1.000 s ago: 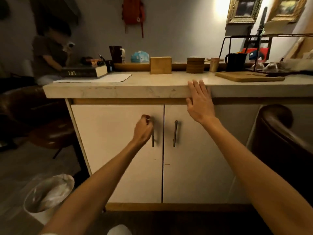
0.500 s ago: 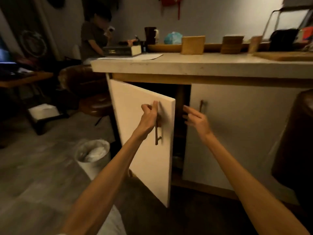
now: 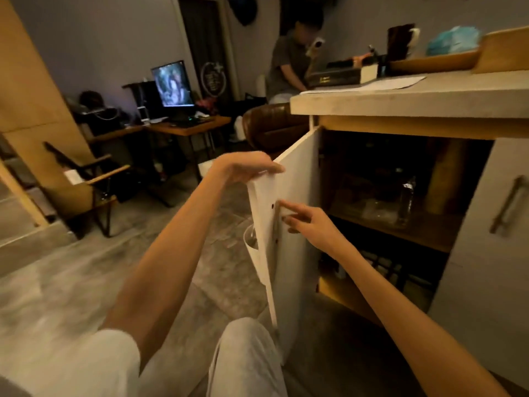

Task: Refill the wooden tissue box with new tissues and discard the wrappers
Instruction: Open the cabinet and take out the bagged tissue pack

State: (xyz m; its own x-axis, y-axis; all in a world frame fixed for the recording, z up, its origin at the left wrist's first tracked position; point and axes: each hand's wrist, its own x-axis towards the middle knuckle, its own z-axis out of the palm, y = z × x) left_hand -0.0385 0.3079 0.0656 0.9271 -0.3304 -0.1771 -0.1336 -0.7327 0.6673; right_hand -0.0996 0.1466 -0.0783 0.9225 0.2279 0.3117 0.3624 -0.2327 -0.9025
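swinging wide, the left cabinet door point(image 3: 300, 173) now stands almost edge-on to me. a second ago both doors were shut, and half a second ago this one was only partly open. my left grip point(image 3: 247, 167) has gone from the bar handle to the door's top corner and holds it between fingers and thumb, though blur softens the detail. my right grip point(image 3: 310, 223) has come off the counter point(image 3: 415, 106). it holds nothing: the forefinger is stretched out against the door's inner face and the other fingers are loosely curled.

i judge this to be the hunt for new tissues. the cupboard is open to view, but nothing has been picked yet. the wooden tissue box point(image 3: 505, 50) sits untouched on the counter at the top right, cut off by the frame edge and well away from both hands.

the door is a flat, matte white panel with small screw holes. the counter is a pale, stone-like slab over a warm timber rail. inside the cupboard a wooden shelf point(image 3: 400, 229) carries glinting clear plastic, too dark for me to name. a soft, crinkled blue pack point(image 3: 452, 40) lies by the box. a round white bin point(image 3: 249, 239) peeks out from behind the door, handy for the wrappers.
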